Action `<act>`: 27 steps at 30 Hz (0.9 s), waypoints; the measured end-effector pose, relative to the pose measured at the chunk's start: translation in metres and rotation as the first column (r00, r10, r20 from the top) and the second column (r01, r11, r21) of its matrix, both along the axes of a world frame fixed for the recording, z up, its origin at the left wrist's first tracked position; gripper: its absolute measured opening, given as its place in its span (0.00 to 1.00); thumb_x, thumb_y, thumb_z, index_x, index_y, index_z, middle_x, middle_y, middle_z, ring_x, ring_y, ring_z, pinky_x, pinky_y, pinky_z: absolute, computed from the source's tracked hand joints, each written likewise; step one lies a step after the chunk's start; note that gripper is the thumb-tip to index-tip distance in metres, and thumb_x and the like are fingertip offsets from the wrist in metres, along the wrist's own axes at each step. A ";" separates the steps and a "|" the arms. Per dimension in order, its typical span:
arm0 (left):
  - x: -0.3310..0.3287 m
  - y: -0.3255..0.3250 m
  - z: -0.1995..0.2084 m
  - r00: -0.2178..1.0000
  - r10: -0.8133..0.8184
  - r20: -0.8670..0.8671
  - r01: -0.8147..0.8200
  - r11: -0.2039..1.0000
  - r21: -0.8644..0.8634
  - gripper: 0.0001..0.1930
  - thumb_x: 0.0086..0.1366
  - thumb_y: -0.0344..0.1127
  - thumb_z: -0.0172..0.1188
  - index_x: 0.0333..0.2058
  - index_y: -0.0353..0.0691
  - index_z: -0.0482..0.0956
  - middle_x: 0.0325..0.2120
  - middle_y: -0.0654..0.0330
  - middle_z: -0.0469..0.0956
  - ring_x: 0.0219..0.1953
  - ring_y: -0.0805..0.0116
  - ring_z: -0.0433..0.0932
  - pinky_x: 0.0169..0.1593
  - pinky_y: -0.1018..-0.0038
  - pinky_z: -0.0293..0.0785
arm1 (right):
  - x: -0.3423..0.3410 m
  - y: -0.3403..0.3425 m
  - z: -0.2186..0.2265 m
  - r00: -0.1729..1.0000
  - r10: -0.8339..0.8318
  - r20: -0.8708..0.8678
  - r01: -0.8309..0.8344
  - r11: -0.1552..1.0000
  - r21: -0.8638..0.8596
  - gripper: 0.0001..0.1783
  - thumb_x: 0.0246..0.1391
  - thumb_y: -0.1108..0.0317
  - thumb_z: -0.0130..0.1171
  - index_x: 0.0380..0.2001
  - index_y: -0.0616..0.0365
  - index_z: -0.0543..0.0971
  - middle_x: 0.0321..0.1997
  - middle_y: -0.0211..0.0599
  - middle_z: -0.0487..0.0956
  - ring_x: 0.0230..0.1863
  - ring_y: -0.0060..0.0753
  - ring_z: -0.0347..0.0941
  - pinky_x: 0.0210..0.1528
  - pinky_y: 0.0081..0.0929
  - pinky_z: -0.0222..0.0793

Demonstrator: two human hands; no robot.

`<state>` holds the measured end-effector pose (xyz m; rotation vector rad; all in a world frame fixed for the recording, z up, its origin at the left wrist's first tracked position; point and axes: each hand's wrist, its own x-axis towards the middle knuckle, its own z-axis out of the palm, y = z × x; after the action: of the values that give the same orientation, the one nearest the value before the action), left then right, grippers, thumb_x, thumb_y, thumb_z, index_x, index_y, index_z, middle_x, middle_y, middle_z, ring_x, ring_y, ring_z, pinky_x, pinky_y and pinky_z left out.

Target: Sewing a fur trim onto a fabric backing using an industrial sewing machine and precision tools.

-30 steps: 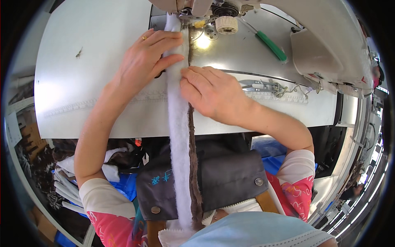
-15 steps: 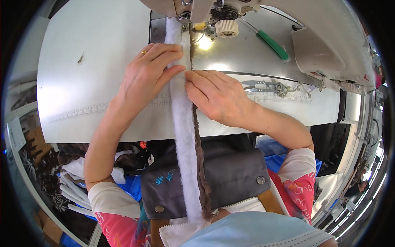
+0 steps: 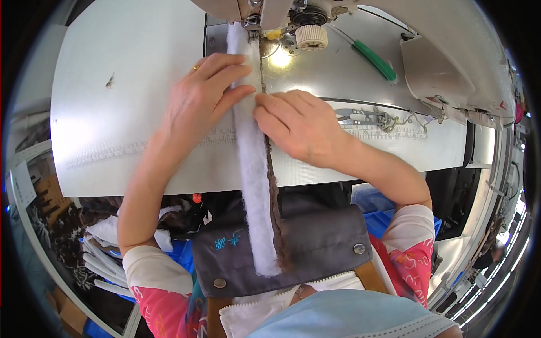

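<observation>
A long strip of fluffy white padding with a dark brown furry edge runs from the sewing machine's presser foot toward me. Its near end lies over my dark apron. My left hand, with a ring, curves its fingers and thumb over the left side of the strip and holds it. Opposite, my right hand pinches the strip's right edge between thumb and curled fingers. What lies under the fingertips is hidden.
The sewing machine's body stands at the upper right. A green-handled screwdriver lies on its metal plate. Thread snips rest near a ruler scale on the white table. Scraps and white rolls sit below left.
The strip has moved away from me toward the presser foot, so its near end sits higher on the apron. Both hands stay almost in place on it.
</observation>
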<state>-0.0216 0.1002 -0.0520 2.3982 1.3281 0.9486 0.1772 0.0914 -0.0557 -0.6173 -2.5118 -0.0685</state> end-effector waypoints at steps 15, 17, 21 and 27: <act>-0.001 0.021 -0.003 0.999 -0.010 0.050 0.010 1.000 0.000 0.11 0.54 0.32 0.63 0.36 0.37 0.77 0.40 0.59 0.77 0.35 0.59 0.76 0.37 0.69 0.74 | 0.000 0.019 -0.003 1.000 -0.007 -0.009 0.007 1.000 -0.016 0.07 0.36 0.69 0.54 0.23 0.54 0.70 0.27 0.31 0.70 0.30 0.30 0.69 0.31 0.26 0.64; -0.003 0.019 -0.006 1.000 -0.028 0.009 0.027 0.998 0.064 0.11 0.54 0.33 0.63 0.36 0.37 0.77 0.40 0.59 0.77 0.35 0.59 0.76 0.36 0.69 0.74 | 0.000 0.020 -0.004 0.999 -0.015 -0.033 0.014 1.000 -0.024 0.08 0.36 0.69 0.54 0.25 0.55 0.70 0.27 0.31 0.69 0.30 0.30 0.69 0.32 0.26 0.64; 0.001 0.002 0.004 1.000 -0.024 0.010 0.024 1.000 -0.016 0.11 0.54 0.33 0.63 0.36 0.37 0.77 0.40 0.59 0.76 0.34 0.59 0.76 0.36 0.69 0.74 | 0.005 0.000 0.005 1.000 -0.018 -0.015 0.018 1.000 0.003 0.10 0.35 0.69 0.54 0.26 0.56 0.71 0.27 0.31 0.68 0.31 0.29 0.68 0.31 0.26 0.64; -0.002 0.003 -0.003 0.998 -0.038 0.048 0.038 0.999 -0.013 0.12 0.53 0.33 0.64 0.36 0.37 0.77 0.40 0.57 0.76 0.33 0.59 0.76 0.35 0.70 0.74 | 0.005 -0.003 0.002 1.000 0.026 0.007 -0.025 0.997 -0.068 0.15 0.32 0.71 0.57 0.30 0.57 0.73 0.36 0.35 0.75 0.32 0.33 0.71 0.31 0.26 0.66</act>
<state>-0.0236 0.1031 -0.0547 2.3666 1.2637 0.9769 0.1819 0.0886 -0.0539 -0.6129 -2.5380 0.0235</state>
